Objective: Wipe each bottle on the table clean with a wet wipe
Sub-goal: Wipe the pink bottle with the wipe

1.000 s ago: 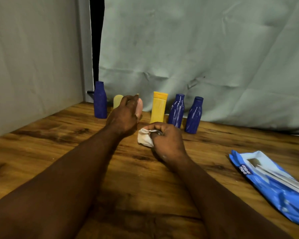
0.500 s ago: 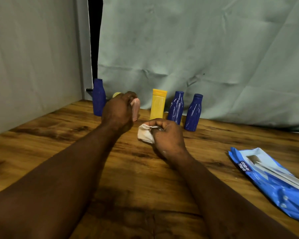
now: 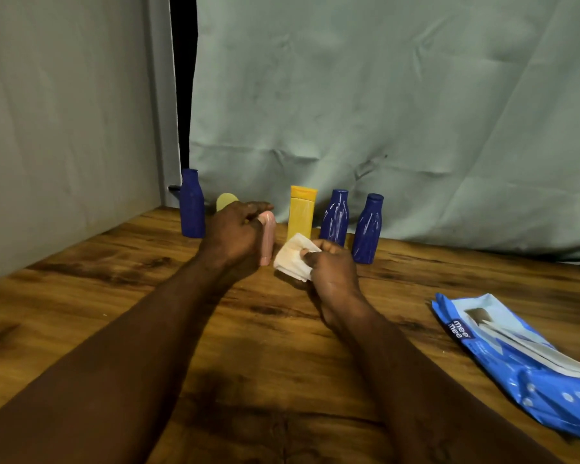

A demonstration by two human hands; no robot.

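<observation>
head view, centre frame: the pink bottle (image 3: 268, 242) is gripped upright by the left hand (image 3: 235, 236) and a folded wet wipe (image 3: 290, 259) is pinched by the right hand (image 3: 332, 272) just beside it. wiping is judged midway, though whether the yellow bottle (image 3: 301, 212) and blue bottles (image 3: 368, 229) behind are done cannot be told.

Two long bare forearms, bare wrists, bare left hand (image 3: 235, 237), bare right hand (image 3: 332, 274)
</observation>
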